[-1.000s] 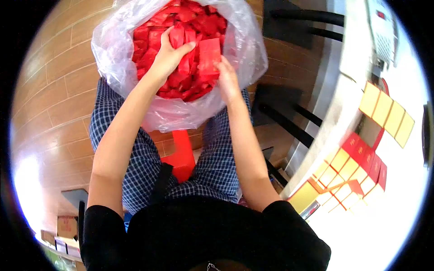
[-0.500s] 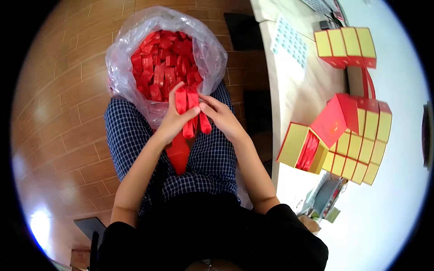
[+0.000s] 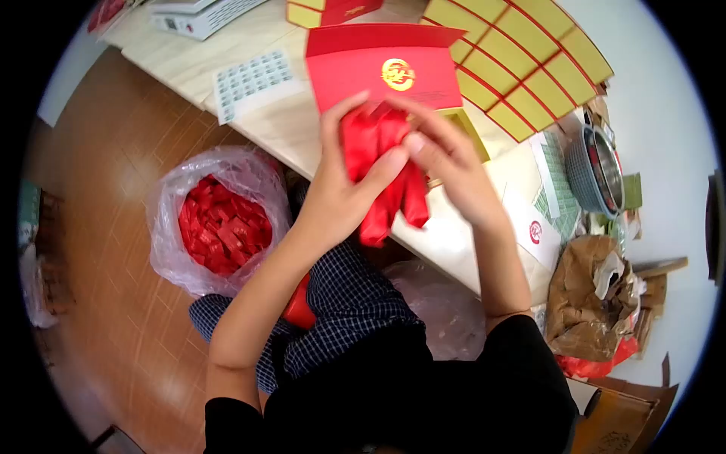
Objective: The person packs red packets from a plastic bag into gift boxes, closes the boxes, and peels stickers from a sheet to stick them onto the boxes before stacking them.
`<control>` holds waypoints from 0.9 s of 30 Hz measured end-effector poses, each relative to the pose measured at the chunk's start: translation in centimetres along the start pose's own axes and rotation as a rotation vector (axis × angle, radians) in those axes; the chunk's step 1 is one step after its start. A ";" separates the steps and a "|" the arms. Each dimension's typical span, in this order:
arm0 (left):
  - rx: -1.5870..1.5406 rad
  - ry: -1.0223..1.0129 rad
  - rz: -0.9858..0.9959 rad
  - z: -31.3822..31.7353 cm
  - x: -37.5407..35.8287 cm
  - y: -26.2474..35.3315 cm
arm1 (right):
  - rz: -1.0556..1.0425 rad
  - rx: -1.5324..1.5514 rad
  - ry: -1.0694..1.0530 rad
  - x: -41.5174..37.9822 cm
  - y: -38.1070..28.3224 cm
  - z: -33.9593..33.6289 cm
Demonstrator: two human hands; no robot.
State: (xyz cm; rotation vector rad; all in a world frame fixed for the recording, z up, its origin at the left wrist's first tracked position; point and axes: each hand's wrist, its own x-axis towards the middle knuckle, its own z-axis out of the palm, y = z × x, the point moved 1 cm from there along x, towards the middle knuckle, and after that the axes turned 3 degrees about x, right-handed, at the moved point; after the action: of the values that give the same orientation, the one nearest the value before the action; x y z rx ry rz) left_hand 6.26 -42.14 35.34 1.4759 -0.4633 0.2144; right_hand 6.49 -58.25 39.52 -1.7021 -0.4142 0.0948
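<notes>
One pale surface (image 3: 295,129) carries the open red box (image 3: 384,72) near its front edge, probably so its inside lies within arm's reach. Many yellow-faced boxes (image 3: 522,64) stand packed together to the right of the open box, their flat sides meeting, which likely saves room and steadies the group. Lower down, to the left of the open box, a clear plastic bag (image 3: 170,242) sits beside the person's leg, its mouth spread wide, leaving the loose contents (image 3: 225,227) easy to reach. The open box has its lid raised, which leaves the top unblocked. Just left of it, a sheet of small printed marks (image 3: 253,79) lies flat.

Directly in front of the open box, both hands are closed about one bundle of red packets (image 3: 374,144): the left hand (image 3: 344,189) wraps its near side with the thumb across, and the right hand (image 3: 450,163) pinches from the other side. Gripping from two sides presumably stops such slick, loose pieces from fanning apart; their lower ends hang free. Blur hides the exact count.
</notes>
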 end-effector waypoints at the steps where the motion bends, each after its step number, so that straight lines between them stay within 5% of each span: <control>1: 0.033 -0.012 0.048 1.8 1.7 0.1 | -0.009 -0.032 0.054 0.2 -0.2 -1.9; 5: -0.006 -0.077 -0.077 7.4 7.2 -1.4 | 0.122 0.061 0.217 1.6 0.0 -8.2; 8: 0.035 -0.046 -0.077 9.9 9.2 -6.1 | 0.130 0.172 0.142 3.7 5.0 -12.1; 14: 0.704 0.011 0.041 9.2 7.7 -8.9 | 0.268 0.232 0.051 3.7 9.8 -12.4; 17: 0.671 -0.045 -0.089 8.1 7.4 -8.4 | 0.297 0.255 0.097 3.3 10.7 -11.3; 27: 0.858 -0.026 -0.045 7.7 7.5 -8.3 | 0.297 0.063 0.038 3.3 11.1 -11.5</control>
State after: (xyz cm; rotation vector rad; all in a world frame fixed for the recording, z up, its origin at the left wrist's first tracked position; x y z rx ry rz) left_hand 15.11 -51.59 31.18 2.3265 -0.3700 0.3867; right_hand 15.32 -69.30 31.42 -1.6906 -0.1262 0.2887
